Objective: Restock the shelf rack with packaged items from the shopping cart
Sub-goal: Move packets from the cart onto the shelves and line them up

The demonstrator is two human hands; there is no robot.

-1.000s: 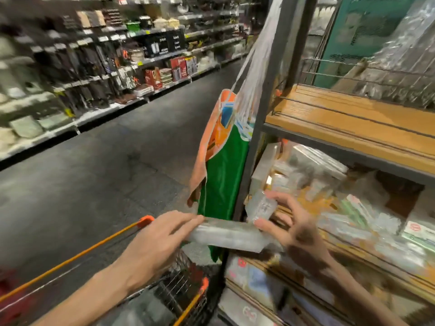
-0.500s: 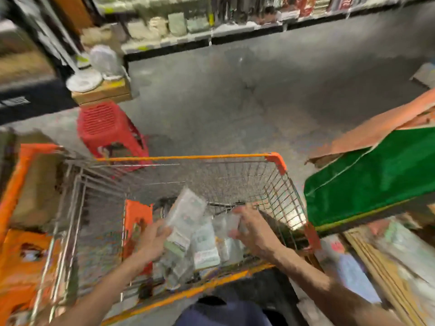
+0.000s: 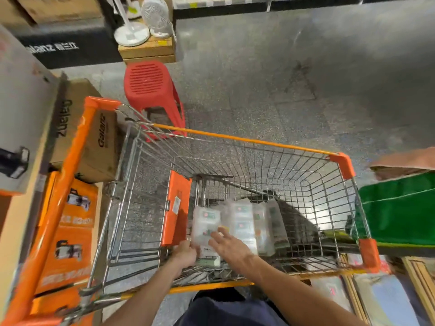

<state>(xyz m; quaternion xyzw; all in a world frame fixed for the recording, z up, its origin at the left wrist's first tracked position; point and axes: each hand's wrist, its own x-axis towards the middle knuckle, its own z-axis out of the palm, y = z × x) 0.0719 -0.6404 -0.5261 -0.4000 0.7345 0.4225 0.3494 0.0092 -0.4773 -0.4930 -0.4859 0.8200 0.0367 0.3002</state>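
A wire shopping cart (image 3: 237, 137) with orange trim stands in front of me. Several clear plastic packaged items (image 3: 244, 220) with small green and red labels stand in a row on its floor. My left hand (image 3: 186, 254) is down inside the cart, gripping the lower edge of the leftmost clear pack (image 3: 204, 223). My right hand (image 3: 229, 245) hovers just right of it with fingers spread, over the row of packs and holding nothing. A corner of the shelf rack (image 3: 386, 297) with flat packaged goods shows at the bottom right.
A red plastic stool (image 3: 150, 90) stands beyond the cart's far left corner. Cardboard boxes (image 3: 98, 137) and orange cartons (image 3: 70, 231) are stacked along the cart's left side. A green and orange bag (image 3: 400, 208) hangs at the right. White fans (image 3: 153, 15) sit on a box farther back.
My view swung from the shelf rack down to the cart. Both hands left the shelf and reached into the cart; the left hand now grips a pack low down.
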